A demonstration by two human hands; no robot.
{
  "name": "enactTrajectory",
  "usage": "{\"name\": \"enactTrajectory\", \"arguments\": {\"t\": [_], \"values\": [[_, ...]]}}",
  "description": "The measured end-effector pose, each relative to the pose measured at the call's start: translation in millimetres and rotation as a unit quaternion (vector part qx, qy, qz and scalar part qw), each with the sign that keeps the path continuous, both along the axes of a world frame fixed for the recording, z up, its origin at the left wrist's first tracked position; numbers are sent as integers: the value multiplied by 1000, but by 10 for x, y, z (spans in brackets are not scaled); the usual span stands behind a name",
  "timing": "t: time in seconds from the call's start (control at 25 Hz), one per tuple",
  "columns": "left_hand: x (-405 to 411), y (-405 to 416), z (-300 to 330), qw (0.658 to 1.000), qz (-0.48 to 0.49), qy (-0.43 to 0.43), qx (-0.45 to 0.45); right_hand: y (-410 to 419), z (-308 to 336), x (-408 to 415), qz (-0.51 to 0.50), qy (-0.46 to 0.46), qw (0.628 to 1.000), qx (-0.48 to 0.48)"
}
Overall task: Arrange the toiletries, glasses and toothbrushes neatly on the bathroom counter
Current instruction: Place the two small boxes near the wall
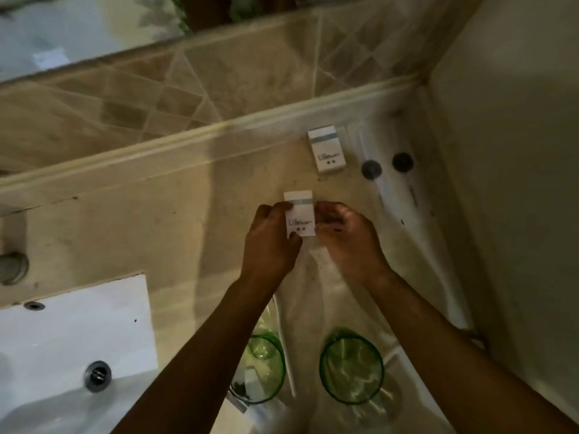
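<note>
A small white toiletry box [299, 214] with a grey band is held over the beige counter [156, 220] between both hands. My left hand [269, 242] grips its left side and my right hand [344, 236] pinches its right edge. A second matching box [326, 150] lies flat near the back wall. To its right stand two white bottles, one with a dark cap [371, 169] and the other with a dark cap [403, 161]. Two green glasses sit near the front edge, one [351, 368] in full view and one [266, 368] partly behind my left forearm. A wrapped toothbrush [286, 349] lies between them.
A white sink basin [72, 346] with a metal drain [97, 375] fills the lower left. A chrome tap base [14, 266] sits at the far left. A tiled backsplash and mirror rise behind the counter, and a plain wall closes the right side.
</note>
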State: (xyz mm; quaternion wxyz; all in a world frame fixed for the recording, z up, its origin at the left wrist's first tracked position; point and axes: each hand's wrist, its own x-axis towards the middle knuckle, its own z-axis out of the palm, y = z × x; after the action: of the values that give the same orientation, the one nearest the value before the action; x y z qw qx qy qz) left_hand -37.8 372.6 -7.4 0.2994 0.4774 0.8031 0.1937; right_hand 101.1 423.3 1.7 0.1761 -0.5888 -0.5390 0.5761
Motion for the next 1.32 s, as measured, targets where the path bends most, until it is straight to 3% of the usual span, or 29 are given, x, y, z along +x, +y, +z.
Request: {"name": "enactTrajectory", "arguments": {"t": [0.16, 0.24, 0.36, 0.52, 0.84, 1.32], "values": [[-121, 146, -72, 995, -44, 66, 52, 188, -37, -115, -15, -33, 998, 43], [-150, 183, -90, 988, -57, 93, 111, 257, -89, -123, -25, -84, 989, 118], [-236, 189, -188, 969, -135, 147, 148, 425, -162, -85, 42, -169, 950, 261], [-293, 232, -299, 945, -235, 199, 113, 715, -225, -112, 101, -245, 906, 330], [-309, 644, -474, 961, -173, 169, 136, 894, -353, -228, 187, -287, 889, 304], [-300, 822, -518, 957, -135, 189, 176, 950, -329, -215, 173, -250, 909, 285]]}}
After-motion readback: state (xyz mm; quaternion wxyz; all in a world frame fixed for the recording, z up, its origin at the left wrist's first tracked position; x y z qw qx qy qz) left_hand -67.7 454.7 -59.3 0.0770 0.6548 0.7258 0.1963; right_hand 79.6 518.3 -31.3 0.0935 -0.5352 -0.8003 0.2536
